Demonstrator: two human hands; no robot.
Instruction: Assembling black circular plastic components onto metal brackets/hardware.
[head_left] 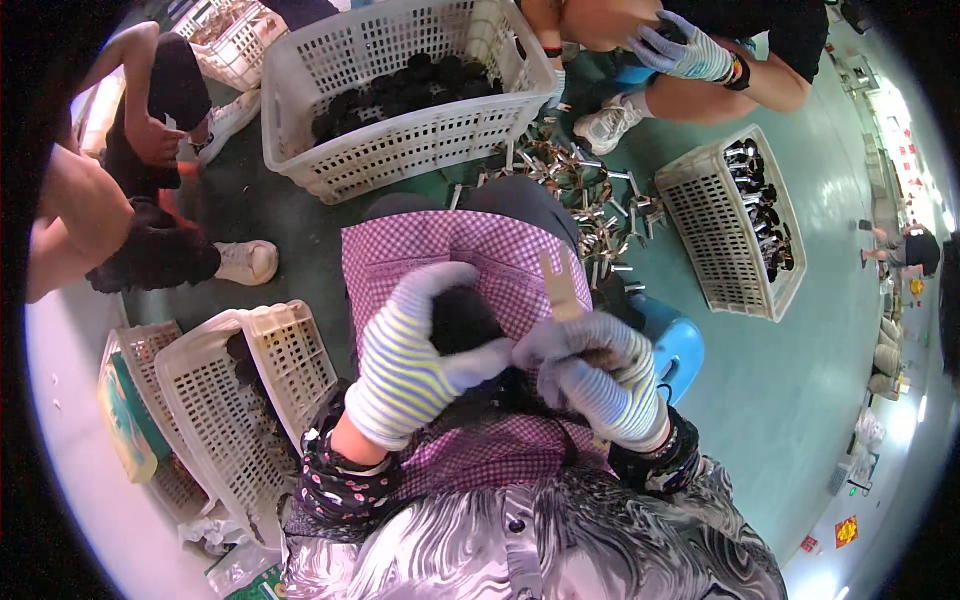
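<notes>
My left hand, in a striped work glove, is closed round a black rounded part above my lap. Beside it my right hand, gloved too, grips a flat tan forked piece whose two prongs stick up past the fingers. The fingertips of both hands are close together, near the black part. What else may lie inside the right fingers is hidden. Under the hands spreads a pink checked apron.
Ahead stands a white basket of black parts. Shiny metal pieces lie heaped on the floor beside it. Another basket sits at right, a blue stool nearer; stacked baskets at left. A co-worker's gloved hand holds a dark part.
</notes>
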